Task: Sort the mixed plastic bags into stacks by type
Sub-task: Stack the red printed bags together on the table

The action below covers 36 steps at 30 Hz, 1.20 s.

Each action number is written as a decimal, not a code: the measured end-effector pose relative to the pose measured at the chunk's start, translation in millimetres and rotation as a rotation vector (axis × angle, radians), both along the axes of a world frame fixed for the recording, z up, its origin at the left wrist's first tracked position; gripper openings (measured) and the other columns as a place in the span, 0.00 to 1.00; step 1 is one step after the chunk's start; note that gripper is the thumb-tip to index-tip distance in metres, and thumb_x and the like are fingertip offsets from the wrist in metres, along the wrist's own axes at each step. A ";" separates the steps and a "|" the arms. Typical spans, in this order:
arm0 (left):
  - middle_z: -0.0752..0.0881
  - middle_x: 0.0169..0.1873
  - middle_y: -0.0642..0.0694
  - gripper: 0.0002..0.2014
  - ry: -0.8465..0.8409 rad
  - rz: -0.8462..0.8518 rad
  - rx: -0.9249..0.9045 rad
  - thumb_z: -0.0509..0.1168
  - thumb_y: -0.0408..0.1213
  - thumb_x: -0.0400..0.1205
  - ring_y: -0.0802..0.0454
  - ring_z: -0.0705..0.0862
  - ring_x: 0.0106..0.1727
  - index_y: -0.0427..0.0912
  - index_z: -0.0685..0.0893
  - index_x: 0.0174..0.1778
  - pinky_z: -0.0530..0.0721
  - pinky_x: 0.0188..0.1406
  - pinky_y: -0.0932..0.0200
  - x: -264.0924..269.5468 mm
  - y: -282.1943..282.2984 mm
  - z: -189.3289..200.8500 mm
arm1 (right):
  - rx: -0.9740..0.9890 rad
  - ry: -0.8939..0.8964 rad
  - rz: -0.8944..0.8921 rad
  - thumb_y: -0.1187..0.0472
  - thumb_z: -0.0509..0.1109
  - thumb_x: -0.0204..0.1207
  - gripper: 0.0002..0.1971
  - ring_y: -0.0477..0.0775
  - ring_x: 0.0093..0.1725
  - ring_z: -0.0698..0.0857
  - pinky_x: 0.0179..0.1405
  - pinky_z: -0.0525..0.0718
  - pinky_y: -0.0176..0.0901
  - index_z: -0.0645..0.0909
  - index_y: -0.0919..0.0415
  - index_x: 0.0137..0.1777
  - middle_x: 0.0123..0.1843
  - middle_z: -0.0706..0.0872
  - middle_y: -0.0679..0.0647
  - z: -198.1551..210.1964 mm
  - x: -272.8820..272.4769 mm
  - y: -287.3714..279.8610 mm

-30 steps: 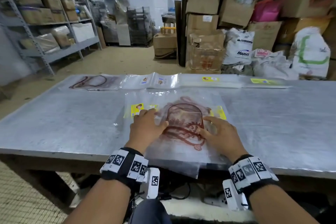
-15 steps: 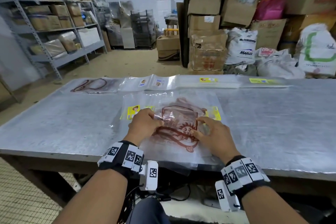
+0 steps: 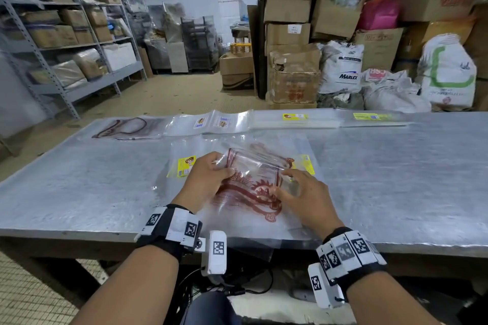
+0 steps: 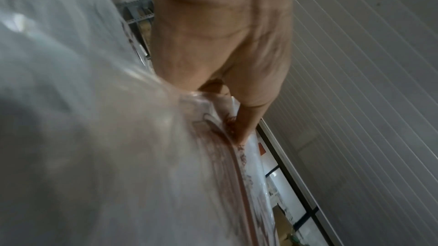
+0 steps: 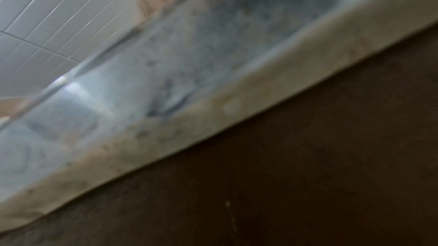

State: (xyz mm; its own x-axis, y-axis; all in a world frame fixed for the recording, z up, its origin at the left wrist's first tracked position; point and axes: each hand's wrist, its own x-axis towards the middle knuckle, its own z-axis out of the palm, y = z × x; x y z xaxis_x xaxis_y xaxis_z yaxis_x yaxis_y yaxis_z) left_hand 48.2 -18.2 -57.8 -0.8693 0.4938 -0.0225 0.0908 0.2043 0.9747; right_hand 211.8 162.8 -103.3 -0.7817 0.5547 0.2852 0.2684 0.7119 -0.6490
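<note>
A clear plastic bag printed with a red design sits on top of the mixed pile at the near middle of the worktop. A second ago it lay flat under both palms; now its far edge has peeled up and curls toward the person. The left hand pinches the bag's left edge, thumb over fingers. The right hand curls its fingers onto the right edge; a firm grip cannot be confirmed. Probably the bag is being separated for the matching red-print stack at the far left, beside three yellow-labelled stacks.
</note>
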 end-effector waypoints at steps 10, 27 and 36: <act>0.89 0.58 0.32 0.28 -0.139 -0.055 0.282 0.70 0.20 0.82 0.37 0.92 0.55 0.48 0.80 0.75 0.92 0.49 0.50 -15.1 -31.7 2.4 | -0.265 0.065 -0.074 0.33 0.62 0.84 0.19 0.47 0.49 0.87 0.49 0.82 0.42 0.88 0.44 0.48 0.45 0.90 0.42 14.2 4.5 -4.3; 0.91 0.49 0.41 0.33 -0.130 -0.221 0.293 0.66 0.16 0.82 0.48 0.90 0.51 0.54 0.75 0.78 0.90 0.46 0.58 -1.3 -37.8 4.8 | -0.623 0.148 0.139 0.48 0.68 0.87 0.13 0.52 0.43 0.88 0.42 0.83 0.44 0.74 0.55 0.47 0.47 0.90 0.51 60.0 -21.0 -21.2; 0.92 0.51 0.40 0.27 -0.143 -0.181 0.321 0.68 0.29 0.86 0.45 0.89 0.56 0.55 0.73 0.79 0.86 0.67 0.38 1.2 -35.2 2.7 | -0.808 0.348 0.185 0.60 0.63 0.90 0.09 0.53 0.46 0.92 0.45 0.88 0.47 0.76 0.49 0.66 0.47 0.95 0.53 64.7 -28.1 -33.6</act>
State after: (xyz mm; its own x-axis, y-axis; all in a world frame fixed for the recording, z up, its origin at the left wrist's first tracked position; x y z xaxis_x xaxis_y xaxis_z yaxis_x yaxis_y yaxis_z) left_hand 49.4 -53.4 -55.1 -0.7666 0.6407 0.0434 -0.0438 -0.1197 0.9918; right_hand 183.7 129.1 -38.6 -0.8204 0.5630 0.1001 -0.1107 0.0153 -0.9937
